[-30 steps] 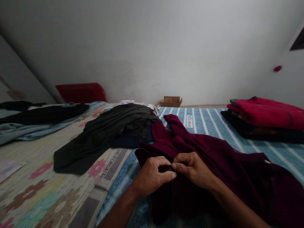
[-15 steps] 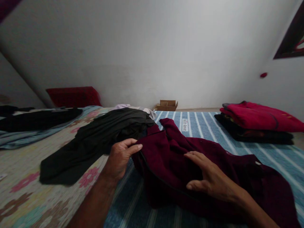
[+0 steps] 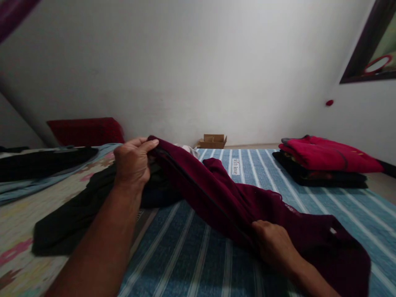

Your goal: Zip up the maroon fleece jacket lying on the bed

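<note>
A pair of maroon trousers (image 3: 210,189) with a dark stripe along the side is stretched between my hands. My left hand (image 3: 133,159) pinches the end of one leg and holds it up off the bed. My right hand (image 3: 274,243) is closed on the cloth farther along the same leg, its fingertips partly hidden in the fabric. Behind it, the other leg lies on the blue striped bedsheet (image 3: 192,268). A small white tag shows at the bunched right end.
Dark green clothing (image 3: 62,231) lies on the floral cloth (image 3: 18,218) at left, near dark clothes (image 3: 49,161). A folded pile with a red garment (image 3: 328,152) on top sits at right. A cardboard box (image 3: 213,141) is by the wall.
My left hand has lifted the leg end up and to the left, pulling the cloth taut. My right hand, spread on the fabric before, has closed on it.
</note>
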Available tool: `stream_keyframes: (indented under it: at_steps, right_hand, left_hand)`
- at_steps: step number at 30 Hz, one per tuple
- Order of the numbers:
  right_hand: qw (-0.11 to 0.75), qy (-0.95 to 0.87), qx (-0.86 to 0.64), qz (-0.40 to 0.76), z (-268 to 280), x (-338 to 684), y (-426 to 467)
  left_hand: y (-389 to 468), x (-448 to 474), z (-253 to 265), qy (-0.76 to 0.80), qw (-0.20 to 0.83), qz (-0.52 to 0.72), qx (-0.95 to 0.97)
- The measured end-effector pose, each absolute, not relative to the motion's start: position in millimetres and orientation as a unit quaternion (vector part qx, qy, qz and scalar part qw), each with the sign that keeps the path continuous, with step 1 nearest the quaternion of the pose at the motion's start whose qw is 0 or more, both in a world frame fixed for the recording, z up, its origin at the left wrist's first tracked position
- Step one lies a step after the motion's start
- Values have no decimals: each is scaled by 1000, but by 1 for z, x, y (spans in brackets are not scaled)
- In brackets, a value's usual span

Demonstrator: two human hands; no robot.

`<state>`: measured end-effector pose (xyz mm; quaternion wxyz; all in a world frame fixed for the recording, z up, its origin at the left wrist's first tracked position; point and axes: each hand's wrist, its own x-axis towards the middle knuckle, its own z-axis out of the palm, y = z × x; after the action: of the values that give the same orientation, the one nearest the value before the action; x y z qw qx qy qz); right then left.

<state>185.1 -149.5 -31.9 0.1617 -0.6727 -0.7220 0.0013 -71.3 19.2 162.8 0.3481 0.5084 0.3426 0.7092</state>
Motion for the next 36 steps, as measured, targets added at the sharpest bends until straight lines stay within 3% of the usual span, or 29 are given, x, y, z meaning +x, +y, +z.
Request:
stream_keyframes:
  at_steps: [3,6,8,14,16,21,24,29,32,36]
  right_hand:
    - [284,-710,-644,-11,-19,151,-142]
    - [402,-697,-592,-47,-7,102,-136]
    - [398,-714,-575,-30,-7,70,-132]
    - [110,-800,-569,155,-17,52,-145]
    - [84,-807,-561,166,-11,75,-154]
    - [261,-709,-647,100,11,152,-145]
    - [321,-669,-652,156,-3,181,-120]
    - [399,-581,-662,256,-55,189,-98]
    - [436,-566,-656,241,-72,187,-98]
    - [405,-603,-662,181,-71,185,-96]
  left_hand:
    - [32,-50,196,259,354,741,509]
    - [46,-22,214,189,447,742,462]
    - [55,0,204,201,525,729,391]
    - [61,47,78,297,614,657,322]
    - [56,52,37,318,638,633,301]
    - [44,48,-12,320,665,628,248]
    - [41,44,-20,314,679,622,232]
    - [39,39,-28,304,688,616,234]
    - [38,39,-29,305,688,614,238]
    - [37,41,-26,311,678,622,238]
